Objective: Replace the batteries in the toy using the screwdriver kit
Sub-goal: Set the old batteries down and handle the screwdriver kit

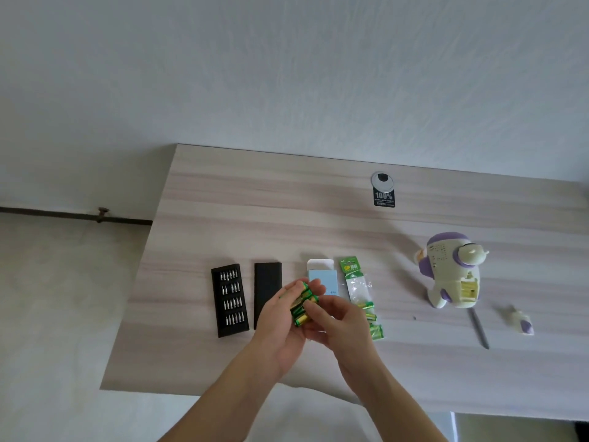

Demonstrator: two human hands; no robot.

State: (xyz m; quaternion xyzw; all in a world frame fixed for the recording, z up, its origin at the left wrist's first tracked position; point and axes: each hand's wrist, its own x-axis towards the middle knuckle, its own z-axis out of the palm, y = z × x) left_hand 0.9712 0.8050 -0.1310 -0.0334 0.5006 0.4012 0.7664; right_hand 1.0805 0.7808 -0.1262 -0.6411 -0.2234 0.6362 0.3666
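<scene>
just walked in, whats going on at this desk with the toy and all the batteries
A person is midway through a battery swap. Their left hand holds a small bunch of green batteries above the desk, and the right hand pinches one of them. The toy astronaut sits at the right with its battery compartment open. The screwdriver and a small loose piece, likely the cover, lie beside it. The bit tray, black sleeve, blue box and opened battery pack lie behind the hands.

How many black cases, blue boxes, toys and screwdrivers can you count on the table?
Black cases: 2 (bit tray, sleeve)
Blue box: 1
Toy: 1
Screwdriver: 1
Total: 5
</scene>
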